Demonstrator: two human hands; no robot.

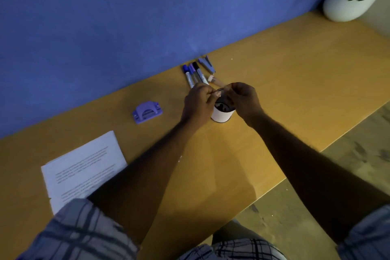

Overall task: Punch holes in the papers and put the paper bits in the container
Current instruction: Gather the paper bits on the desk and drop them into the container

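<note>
A white cylindrical container (222,114) with a dark inside stands on the wooden table (263,91). Both of my hands hover over its mouth. My left hand (199,101) has its fingers pinched together at the rim, and my right hand (242,97) is curled with its fingertips pinched above the opening. What they pinch is too small to make out. A purple hole punch (147,111) sits to the left of the container, untouched. A stack of printed papers (84,167) lies at the near left, partly under my left forearm.
Several markers (194,75) and a clip-like tool (207,64) lie just behind the container against the blue wall. A white plant pot (348,0) stands at the far right corner. The table's edge runs diagonally on the right, with floor beyond.
</note>
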